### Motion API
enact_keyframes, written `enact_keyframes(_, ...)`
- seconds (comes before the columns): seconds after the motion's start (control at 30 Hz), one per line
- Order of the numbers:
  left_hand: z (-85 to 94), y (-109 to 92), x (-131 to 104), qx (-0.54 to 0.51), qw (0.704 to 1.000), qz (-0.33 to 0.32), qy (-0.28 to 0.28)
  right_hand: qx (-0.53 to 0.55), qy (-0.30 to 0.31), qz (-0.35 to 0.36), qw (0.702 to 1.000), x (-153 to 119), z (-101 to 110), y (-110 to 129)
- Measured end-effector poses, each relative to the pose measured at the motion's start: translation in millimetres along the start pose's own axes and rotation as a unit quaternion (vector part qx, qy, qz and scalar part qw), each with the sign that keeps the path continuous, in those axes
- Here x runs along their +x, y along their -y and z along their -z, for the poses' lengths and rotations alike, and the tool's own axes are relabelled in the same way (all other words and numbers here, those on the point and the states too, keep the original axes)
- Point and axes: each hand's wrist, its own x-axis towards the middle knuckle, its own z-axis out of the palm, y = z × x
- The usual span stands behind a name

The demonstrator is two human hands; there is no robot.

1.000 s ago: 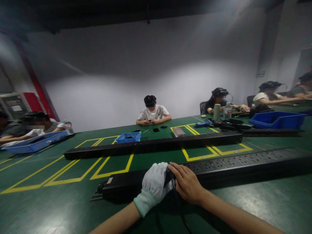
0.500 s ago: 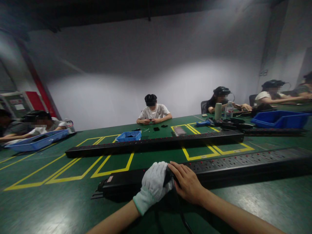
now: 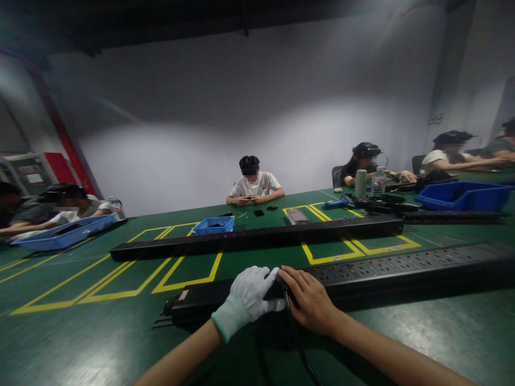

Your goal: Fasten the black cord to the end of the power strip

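A long black power strip (image 3: 386, 268) with a row of sockets and small red switches lies across the table in front of me. My left hand (image 3: 251, 295), in a white glove, grips the strip near its left end, its fingers over the top and its thumb apart along the near side. My right hand (image 3: 309, 297) is bare and closed on a black plug, mostly hidden by the fingers. From it a black cable (image 3: 290, 311) hangs down towards me. The fingertips of both hands nearly meet at the plug. Whether the plug sits in a socket is hidden.
Behind lies a second black power strip (image 3: 257, 239), across yellow tape rectangles on the green table (image 3: 120, 332). Blue bins stand at the left (image 3: 66, 233), centre (image 3: 213, 225) and right (image 3: 462, 197). A blue tool (image 3: 338, 202) and bottles stand beyond. Several co-workers sit around the table.
My left hand has shifted slightly left, and its thumb and fingers have spread apart, away from the plug. My right hand stays almost in place at the plug.
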Motion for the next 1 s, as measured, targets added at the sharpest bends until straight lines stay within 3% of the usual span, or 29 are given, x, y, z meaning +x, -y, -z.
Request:
enact_keyframes(0.27,0.2,-1,-4,0.022,0.999,-0.019,-0.038,0.002,0.004,-0.006,1.000,1,-1,0)
enact_keyframes(0.43,-1.9,3,-3,0.004,1.000,-0.026,-0.015,0.004,0.005,-0.014,1.000,2,-3,-1)
enact_keyframes(0.67,8.5,7,6,-0.047,0.997,-0.039,0.051,0.010,0.000,-0.025,1.000,3,-6,1)
enact_keyframes(0.87,5.3,8,3,-0.059,0.997,-0.035,0.037,0.028,0.033,-0.045,0.998,13,3,-2)
enact_keyframes(1.0,4.0,8,3,-0.060,0.997,-0.037,0.035,0.015,0.061,-0.010,0.998,20,13,-6)
